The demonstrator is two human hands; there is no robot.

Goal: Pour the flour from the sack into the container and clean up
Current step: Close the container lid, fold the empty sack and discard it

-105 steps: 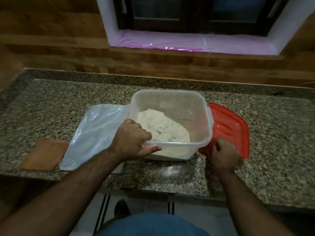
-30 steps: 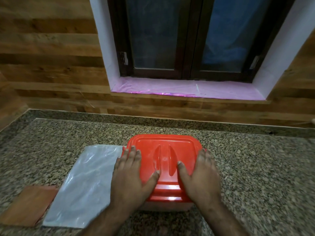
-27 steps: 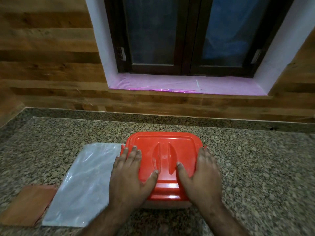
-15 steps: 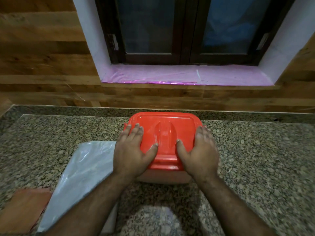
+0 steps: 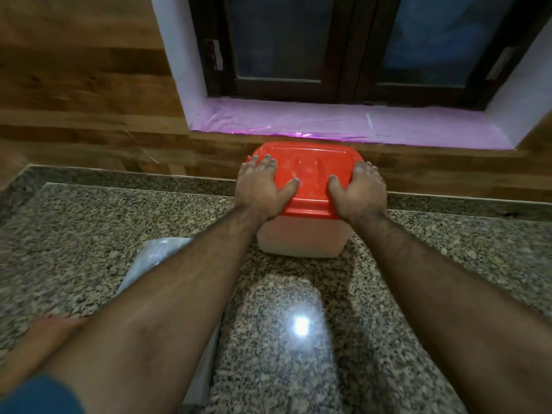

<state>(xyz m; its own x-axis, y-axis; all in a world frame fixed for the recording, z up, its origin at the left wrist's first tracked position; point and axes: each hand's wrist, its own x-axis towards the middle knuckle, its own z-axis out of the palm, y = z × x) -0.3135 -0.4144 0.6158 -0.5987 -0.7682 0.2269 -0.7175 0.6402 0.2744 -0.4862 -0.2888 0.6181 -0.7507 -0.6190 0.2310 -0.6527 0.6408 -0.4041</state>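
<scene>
Granite counter carries everything, and the container serves as the landmark. Far to its near left a brown board shows at the counter edge, then the clear plastic sack lies flat, partly hidden under the left forearm. The left hand lies palm-down on the red lid, fingers together, thumb splayed toward the middle. The container stands at the back of the counter, just under the pink-lined sill, lid on. The right hand presses the lid's right side, fingers curled over its edge.
</scene>
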